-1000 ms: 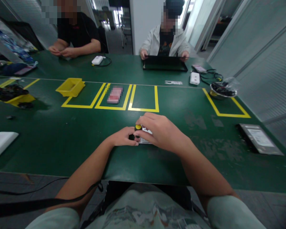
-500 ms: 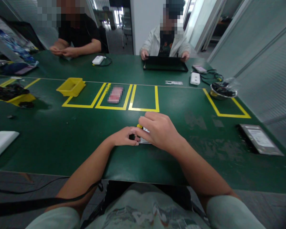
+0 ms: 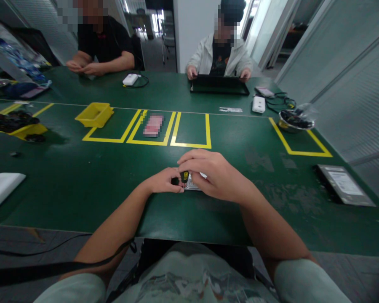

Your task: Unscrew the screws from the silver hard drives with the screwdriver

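In the head view, a silver hard drive (image 3: 192, 183) lies on the green table in front of me, mostly covered by my hands. A short screwdriver with a black and yellow handle (image 3: 185, 176) stands roughly upright over its left part; the tip is hidden. My right hand (image 3: 216, 174) reaches over from the right, its fingers closed about the top of the handle. At the drive's left edge, my left hand (image 3: 164, 180) is curled, thumb and fingers gripping beside the screwdriver.
Another hard drive (image 3: 345, 185) lies to the right. Yellow tape outlines surround a pinkish phone-like object (image 3: 153, 126); a yellow bin (image 3: 94, 115) stands left of it. A bowl of black parts (image 3: 295, 121) is at the right. Two people sit opposite, one holding a black tray (image 3: 219, 85).
My right hand's fingers have shifted and turned around the screwdriver, so more of its handle shows. The left hand and the drive stay in place.
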Motion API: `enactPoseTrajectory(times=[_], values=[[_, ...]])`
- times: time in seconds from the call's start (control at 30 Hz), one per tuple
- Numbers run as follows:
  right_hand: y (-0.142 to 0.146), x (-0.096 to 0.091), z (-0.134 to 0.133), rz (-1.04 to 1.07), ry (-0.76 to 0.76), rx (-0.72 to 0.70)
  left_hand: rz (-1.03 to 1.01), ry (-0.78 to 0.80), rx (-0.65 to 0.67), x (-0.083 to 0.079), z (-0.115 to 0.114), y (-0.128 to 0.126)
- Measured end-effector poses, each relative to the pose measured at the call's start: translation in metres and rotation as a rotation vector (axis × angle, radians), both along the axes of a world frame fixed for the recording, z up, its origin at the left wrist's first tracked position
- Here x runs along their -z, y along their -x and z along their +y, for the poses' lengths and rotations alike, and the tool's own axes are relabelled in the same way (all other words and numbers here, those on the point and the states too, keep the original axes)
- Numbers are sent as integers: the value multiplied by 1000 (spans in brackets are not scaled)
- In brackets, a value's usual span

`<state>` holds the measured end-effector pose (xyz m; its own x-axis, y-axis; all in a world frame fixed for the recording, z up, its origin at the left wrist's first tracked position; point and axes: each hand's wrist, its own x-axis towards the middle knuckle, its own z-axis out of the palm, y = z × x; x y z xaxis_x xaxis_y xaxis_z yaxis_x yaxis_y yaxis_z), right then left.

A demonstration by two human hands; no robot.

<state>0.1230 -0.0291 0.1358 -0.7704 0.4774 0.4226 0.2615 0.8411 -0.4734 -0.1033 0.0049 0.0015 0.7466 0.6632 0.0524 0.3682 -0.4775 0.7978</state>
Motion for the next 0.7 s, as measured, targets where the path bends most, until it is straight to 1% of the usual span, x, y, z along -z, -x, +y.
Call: enactPoseTrajectory(times=[0.2, 0.4, 0.57, 0.7], values=[[5, 5, 2, 34, -49, 43, -4, -2, 11, -1, 0, -1], [2, 8, 6, 78, -92, -15, -33, 60, 23, -1, 2, -1], [-1, 7, 6, 65, -40, -59, -32, 54, 12, -2, 0, -1], [1, 5, 4, 41, -26, -30, -29, 8, 13, -2, 0, -1]])
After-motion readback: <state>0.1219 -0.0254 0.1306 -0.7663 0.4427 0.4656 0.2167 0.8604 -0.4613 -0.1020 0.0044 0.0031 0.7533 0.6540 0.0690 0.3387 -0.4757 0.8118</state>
